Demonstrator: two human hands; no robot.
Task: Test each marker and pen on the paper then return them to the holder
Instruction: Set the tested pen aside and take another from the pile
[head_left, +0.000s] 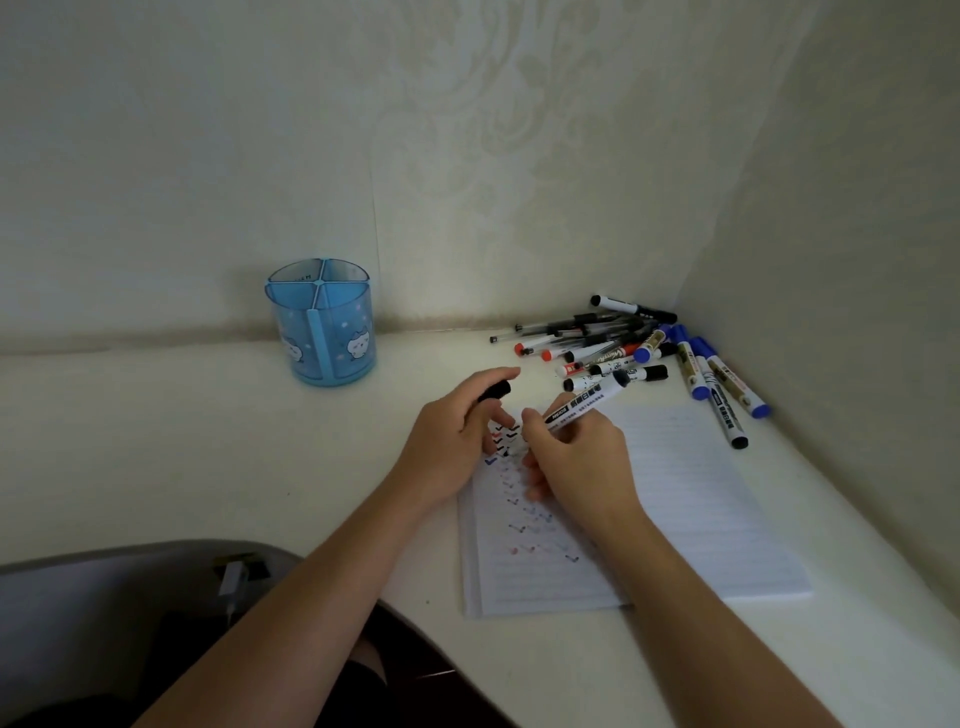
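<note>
holds a white marker (587, 400) in the right grip (576, 457), fingers curled round the barrel, lower end down at the paper (691, 493) among the tick marks, long axis slanting up and right toward the pile of pens (613, 343). pinches the black cap (496, 389) in the left grip (457, 431), just left of that lower end. seems ready for recapping, with the blue holder (322, 332) well apart at back left, nearer the left grip.

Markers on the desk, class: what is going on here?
A person is testing markers. The right hand holds a white marker over the paper, which bears coloured ticks; the left hand holds a black cap. A pile of pens and markers lies in the corner. The blue holder stands by the wall, nothing sticking out.
</note>
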